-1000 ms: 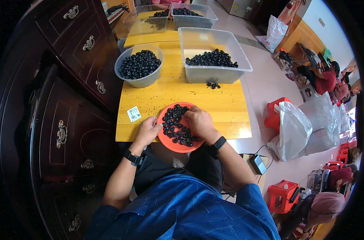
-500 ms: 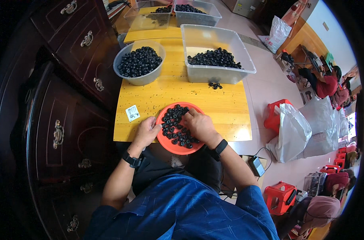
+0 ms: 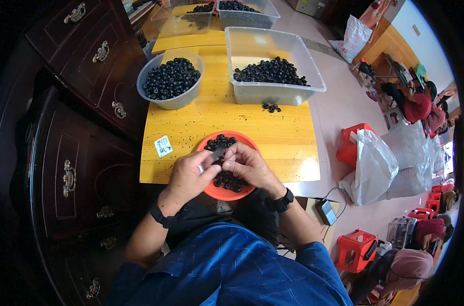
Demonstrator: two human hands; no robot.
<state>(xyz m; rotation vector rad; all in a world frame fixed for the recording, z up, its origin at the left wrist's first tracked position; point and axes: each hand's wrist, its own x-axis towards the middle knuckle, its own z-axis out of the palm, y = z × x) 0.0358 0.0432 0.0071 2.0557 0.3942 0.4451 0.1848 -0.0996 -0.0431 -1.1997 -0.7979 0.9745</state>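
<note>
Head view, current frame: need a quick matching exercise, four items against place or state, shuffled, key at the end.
1. orange-red dish
2. round tub
3. rectangular bin
4. white label

A. has a few black pieces on the table just in front of it
B. flat, left of the dish
C. beneath the left hand and right hand
D. left of the bin, heaped with black pieces

Pairs: 1-C, 2-D, 3-A, 4-B

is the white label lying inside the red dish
No, the white label lies on the yellow table, to the left of the red dish and apart from it.
</note>
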